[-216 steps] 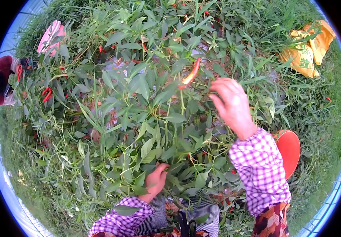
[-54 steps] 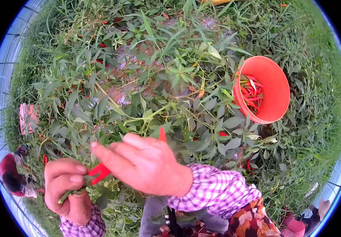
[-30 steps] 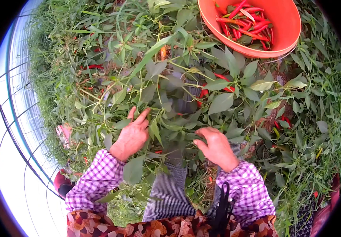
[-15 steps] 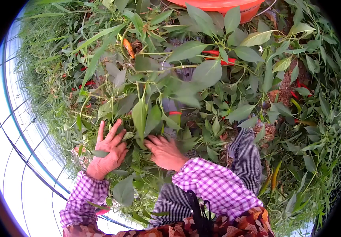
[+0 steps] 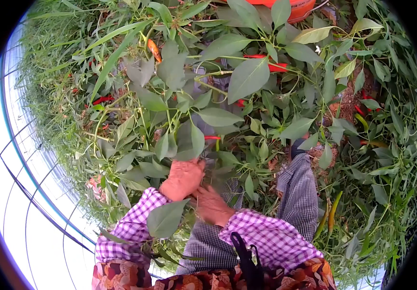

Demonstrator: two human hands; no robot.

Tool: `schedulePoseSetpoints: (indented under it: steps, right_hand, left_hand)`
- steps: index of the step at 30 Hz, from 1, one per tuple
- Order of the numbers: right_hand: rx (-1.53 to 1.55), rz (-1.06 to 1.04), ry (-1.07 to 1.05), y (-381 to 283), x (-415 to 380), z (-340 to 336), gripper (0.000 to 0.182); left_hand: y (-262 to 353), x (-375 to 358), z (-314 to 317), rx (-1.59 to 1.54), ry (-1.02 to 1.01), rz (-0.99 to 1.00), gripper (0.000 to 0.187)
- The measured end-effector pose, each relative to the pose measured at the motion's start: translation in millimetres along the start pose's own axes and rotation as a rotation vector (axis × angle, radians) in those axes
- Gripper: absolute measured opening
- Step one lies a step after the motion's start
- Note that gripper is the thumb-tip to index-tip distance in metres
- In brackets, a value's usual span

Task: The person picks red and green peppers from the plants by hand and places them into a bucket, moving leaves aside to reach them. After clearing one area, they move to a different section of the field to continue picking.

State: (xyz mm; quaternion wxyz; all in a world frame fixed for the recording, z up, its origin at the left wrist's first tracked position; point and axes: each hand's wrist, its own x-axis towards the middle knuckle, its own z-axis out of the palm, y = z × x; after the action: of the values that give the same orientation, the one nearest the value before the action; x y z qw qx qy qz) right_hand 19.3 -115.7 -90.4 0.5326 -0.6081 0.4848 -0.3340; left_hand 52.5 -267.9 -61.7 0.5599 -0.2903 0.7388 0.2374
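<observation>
My left hand (image 5: 184, 180) reaches into the pepper plants in front of my legs, its fingers hidden by leaves. Just below and to the right, my right hand (image 5: 212, 205) almost touches it, with motion blur over its fingers. Whatever either hand grips does not show. A red chili pepper (image 5: 212, 137) lies among the foliage above both hands. Broad leaves (image 5: 190, 140) hang over my left fingertips, and another large leaf (image 5: 167, 220) stands in front of my left sleeve.
An orange-red bucket (image 5: 301, 8) sits at the top edge. More red chili peppers (image 5: 278, 67) hang beyond my hands, and an orange one (image 5: 153, 50) is at upper left. Yellowing peppers (image 5: 334, 212) are right of my knee. White sheeting (image 5: 29, 193) with dark lines borders the left.
My left hand has moved right, from spread fingers on the leaves to beside my right hand. The right hand has come slightly down and right. The leaves between them have shifted.
</observation>
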Motion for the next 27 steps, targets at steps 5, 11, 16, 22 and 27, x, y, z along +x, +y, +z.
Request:
schedulePoseSetpoints:
  steps: [5, 11, 16, 22, 27]
  right_hand:
    - [0.253, 0.11, -0.372, -5.7, -10.1, -84.7, 0.046]
    - [0.385, 0.365, 0.093, 53.6, 58.3, -122.9, 0.018]
    - [-0.168, 0.161, 0.245, 103.6, 98.5, -11.2, 0.016]
    - [-0.279, 0.203, 0.297, 98.4, 128.5, 6.2, 0.019]
    - [-0.559, 0.107, 0.257, 111.9, 127.0, -4.8, 0.017]
  left_hand:
    - [-29.0, -32.0, 16.2, 0.234, -0.093, 0.086, 0.038]
    - [-37.8, -47.6, 43.1, 0.255, 0.393, 0.233, 0.038]
    - [-37.5, -59.0, 41.1, 0.099, 0.31, 0.194, 0.038]
    - [-36.2, -59.7, 36.3, -0.037, 0.363, 0.177, 0.029]
    - [-33.6, -53.2, 47.5, -0.075, 0.437, 0.104, 0.023]
